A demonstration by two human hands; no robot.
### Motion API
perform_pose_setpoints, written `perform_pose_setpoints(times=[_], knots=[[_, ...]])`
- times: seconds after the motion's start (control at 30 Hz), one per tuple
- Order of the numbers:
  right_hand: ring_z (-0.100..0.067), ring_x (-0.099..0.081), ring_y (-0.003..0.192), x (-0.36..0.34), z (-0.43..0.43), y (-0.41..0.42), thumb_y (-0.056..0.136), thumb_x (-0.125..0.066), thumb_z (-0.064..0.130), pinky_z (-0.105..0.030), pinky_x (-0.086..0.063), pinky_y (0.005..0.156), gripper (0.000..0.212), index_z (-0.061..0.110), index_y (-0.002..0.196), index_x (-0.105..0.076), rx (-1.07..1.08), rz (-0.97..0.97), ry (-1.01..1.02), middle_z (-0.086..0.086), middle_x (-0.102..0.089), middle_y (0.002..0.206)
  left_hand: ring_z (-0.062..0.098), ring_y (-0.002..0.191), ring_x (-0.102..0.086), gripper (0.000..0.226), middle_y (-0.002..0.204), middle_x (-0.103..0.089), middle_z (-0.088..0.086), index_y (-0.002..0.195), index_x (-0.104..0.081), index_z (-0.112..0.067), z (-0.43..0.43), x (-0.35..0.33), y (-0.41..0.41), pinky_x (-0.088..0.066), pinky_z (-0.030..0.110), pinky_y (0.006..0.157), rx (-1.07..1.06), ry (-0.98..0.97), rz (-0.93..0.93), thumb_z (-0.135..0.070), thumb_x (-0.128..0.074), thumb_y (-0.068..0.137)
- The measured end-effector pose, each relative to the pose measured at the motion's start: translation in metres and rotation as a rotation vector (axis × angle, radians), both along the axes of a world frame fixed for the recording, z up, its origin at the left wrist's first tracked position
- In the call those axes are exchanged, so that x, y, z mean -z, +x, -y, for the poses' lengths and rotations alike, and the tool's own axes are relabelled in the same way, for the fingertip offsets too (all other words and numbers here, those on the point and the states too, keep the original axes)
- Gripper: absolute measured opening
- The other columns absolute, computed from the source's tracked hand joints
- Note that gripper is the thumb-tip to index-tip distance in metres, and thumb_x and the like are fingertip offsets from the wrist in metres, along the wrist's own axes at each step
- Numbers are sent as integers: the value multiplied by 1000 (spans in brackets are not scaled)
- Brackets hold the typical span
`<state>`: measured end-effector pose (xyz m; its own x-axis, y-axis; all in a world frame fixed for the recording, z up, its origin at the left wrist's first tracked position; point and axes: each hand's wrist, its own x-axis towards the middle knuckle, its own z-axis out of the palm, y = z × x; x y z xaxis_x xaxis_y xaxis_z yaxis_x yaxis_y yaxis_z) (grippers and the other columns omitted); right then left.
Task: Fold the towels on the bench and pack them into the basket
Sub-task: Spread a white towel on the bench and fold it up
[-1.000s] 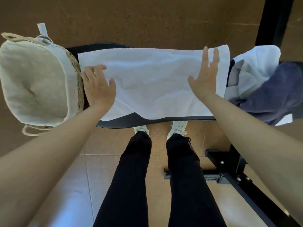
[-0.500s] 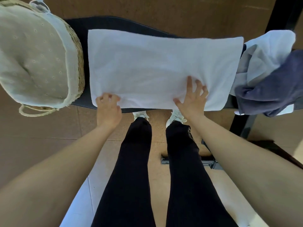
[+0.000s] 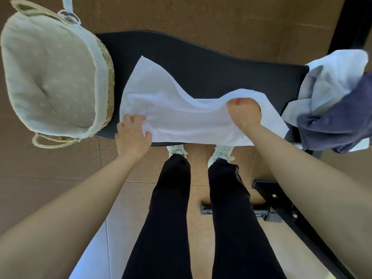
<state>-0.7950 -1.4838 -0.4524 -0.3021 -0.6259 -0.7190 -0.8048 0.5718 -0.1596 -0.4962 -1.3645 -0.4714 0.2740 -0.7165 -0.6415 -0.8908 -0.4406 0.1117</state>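
Observation:
A white towel lies across the black bench, rumpled and partly lifted, its far left corner still flat on the pad. My left hand pinches the towel's near left edge. My right hand grips its right part, with the cloth draped over the fingers. A woven basket with a pale fabric lining stands on the bench's left end, with nothing visible in it. A loose heap with a white towel and a dark blue towel sits on the right end.
My legs in black trousers and white shoes stand just in front of the bench. The black metal bench frame runs across the floor at lower right. A dark upright post rises at the top right.
Both hands went from pressing flat on the spread towel to its near edge, then took hold of it. The towel's far right part has come up and toward me, baring the pad.

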Motion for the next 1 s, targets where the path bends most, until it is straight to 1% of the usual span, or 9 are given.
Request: perform_pose_setpoints(times=[0.13,0.23,0.33,0.43,0.57,0.7,0.8,0.9,1.0], knots=[[-20,-48,63,7,25,-7,97,-49,18,-30,-40,69,40,19,57,-46,-48,3,-19,1,-46,61,34,100,-55,20,117,-54,13,114,-61,-11,40,0,-13,-46,41,73,-37,-325,-91,-17,-56,95],[-24,-55,79,8,26,-10,99,-51,16,-34,-48,75,29,11,73,-61,-158,-8,10,-6,-58,77,28,84,-56,32,118,-54,12,128,-58,-14,88,3,-23,-43,36,65,32,-440,-178,-10,-58,96],[-25,-60,91,10,28,-10,102,-53,20,-37,-51,89,21,7,99,-70,-237,-34,31,-9,-64,97,25,86,-56,45,108,-57,6,144,-47,-24,133,6,-27,-45,37,68,163,-315,-165,-11,-52,100],[-22,-58,86,14,32,-13,101,-54,26,-32,-47,79,19,15,92,-67,-258,-58,31,-6,-65,94,29,88,-57,25,99,-62,8,123,-58,-17,156,8,-24,-36,39,71,212,-209,-102,-13,-46,102],[-23,-57,75,18,43,-23,97,-54,42,-30,-42,67,33,16,78,-61,-301,12,39,0,-59,73,15,89,-50,16,98,-55,-1,117,-56,-17,176,5,-16,-36,23,71,-163,-350,-19,-24,-49,105],[-29,-62,104,15,47,-38,97,-57,37,-34,-47,85,30,16,116,-65,-474,88,-51,-6,-68,108,11,95,-54,17,102,-57,-5,119,-56,-22,192,12,-11,-38,15,74,-419,-386,-6,-28,-53,103],[-29,-55,121,12,43,-55,95,-63,32,-38,-45,101,60,24,150,-41,-507,125,-200,-9,-53,141,17,102,-57,21,112,-60,1,118,-54,-23,189,24,-12,-51,28,86,-391,-378,-30,-27,-61,99],[-31,-55,117,14,47,-68,90,-69,33,-43,-49,98,83,32,157,-20,-509,18,-288,-12,-30,153,22,118,-53,42,130,-55,5,130,-50,-21,188,31,-15,-50,37,100,-381,-381,-22,-32,-68,93],[-40,-34,140,22,54,-73,85,-73,47,-56,-42,107,101,42,158,-3,-474,-88,-281,-11,-7,165,27,124,-50,58,136,-49,7,140,-44,-21,184,35,-7,-46,41,106,-368,-375,-17,-36,-69,90]])
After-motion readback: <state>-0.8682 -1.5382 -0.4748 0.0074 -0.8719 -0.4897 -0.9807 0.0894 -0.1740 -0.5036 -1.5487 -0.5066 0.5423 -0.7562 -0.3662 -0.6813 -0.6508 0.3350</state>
